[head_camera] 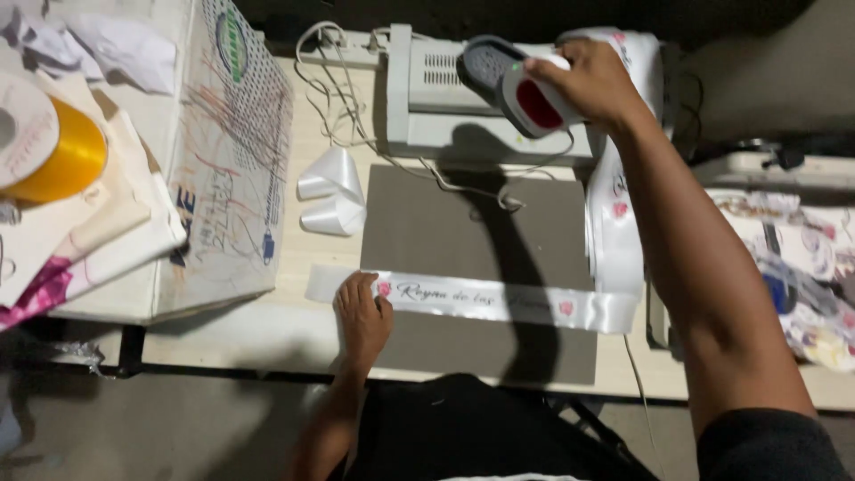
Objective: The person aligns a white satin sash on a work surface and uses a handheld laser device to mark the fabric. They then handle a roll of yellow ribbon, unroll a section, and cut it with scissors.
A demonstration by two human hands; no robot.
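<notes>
Hands at work on a white ribbon [499, 303]: left hand [361, 316] lies flat, fingers spread, pinning ribbon's left end on grey mat [463, 223]. Right hand [592, 85] is closed round a small iron [517, 85], raised over white machine [463, 93] at back. Ribbon runs L to R across mat w/ script lettering. Best kept flat & taut, left fingers away from iron's path.

dim room | light from above | hard arm shadow on mat [463, 223] | edges perhaps blurred

A small craft workshop: a printed white ribbon [499, 301], a ribbon spool [53, 147] and a laminating machine [463, 98] crowd the tabletop [303, 223].
</notes>
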